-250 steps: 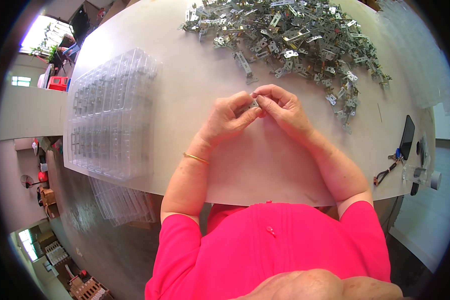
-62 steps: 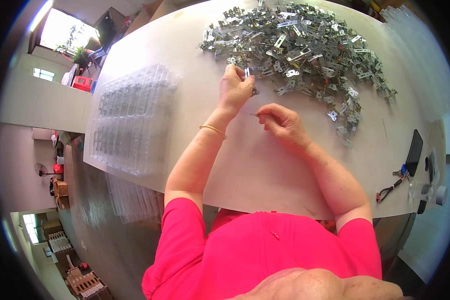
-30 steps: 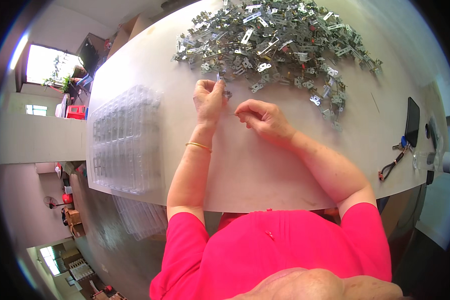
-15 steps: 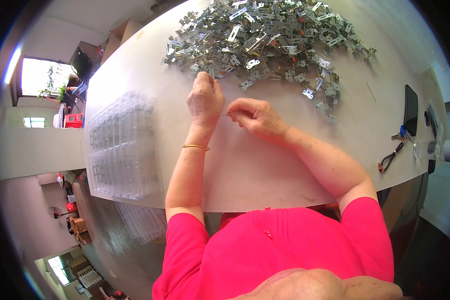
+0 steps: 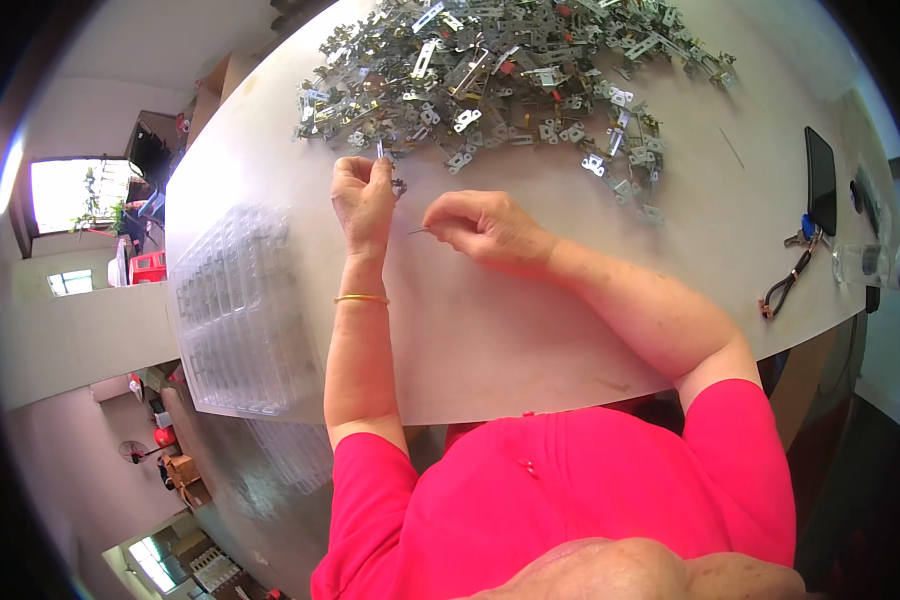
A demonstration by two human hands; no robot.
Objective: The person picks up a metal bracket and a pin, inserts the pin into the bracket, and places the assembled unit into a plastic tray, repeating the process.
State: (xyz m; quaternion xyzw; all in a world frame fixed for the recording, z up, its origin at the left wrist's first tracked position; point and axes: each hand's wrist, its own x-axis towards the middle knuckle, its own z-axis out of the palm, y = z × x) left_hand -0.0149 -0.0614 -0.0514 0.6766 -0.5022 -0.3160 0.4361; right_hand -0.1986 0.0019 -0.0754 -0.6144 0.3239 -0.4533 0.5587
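A large heap of small silvery metal bracket parts (image 5: 510, 80) covers the far side of the white table. At its near edge my left hand (image 5: 365, 208) is closed, pinching a small metal bracket part (image 5: 399, 188) that sticks out beyond the thumb and fingertips. To the right of it and slightly nearer, my right hand (image 5: 495, 232) is closed in a pinch on a thin metal pin (image 5: 416, 232), whose end points toward my left wrist. The pin and the bracket part are apart.
Stacked clear plastic trays (image 5: 238, 315) stand on the table at the left. A black phone (image 5: 820, 180), keys on a dark strap (image 5: 788, 285) and a clear plastic container (image 5: 855, 264) lie at the right. A thin wire (image 5: 732, 148) lies right of the heap.
My left hand has turned, and the bracket part now shows at its fingertips. My right hand still holds the pin. The whole view has shifted slightly, moving the heap left and up.
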